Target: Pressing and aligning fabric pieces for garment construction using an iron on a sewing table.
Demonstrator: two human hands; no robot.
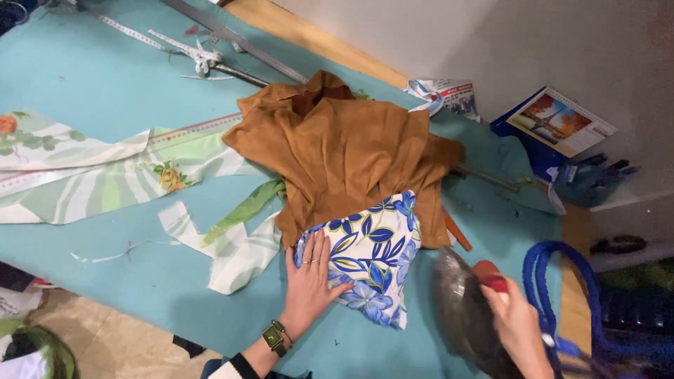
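Palm (309,281) flat on smooth floral cloth (368,256)

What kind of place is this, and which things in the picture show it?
Probably a tailoring or sewing workroom. A measuring tape lies on the teal cutting table, fabric offcuts are scattered about, and the left hand flattens a blue floral cloth while the right hand holds an iron.

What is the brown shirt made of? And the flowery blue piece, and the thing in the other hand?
Brown shirt: looks like soft matte woven cloth; it folds and creases. Flowery piece, under the left hand: thin printed fabric, probably cotton, lying flat. Iron in the right hand: seemingly a shiny metal base with a red plastic handle, though blurred.
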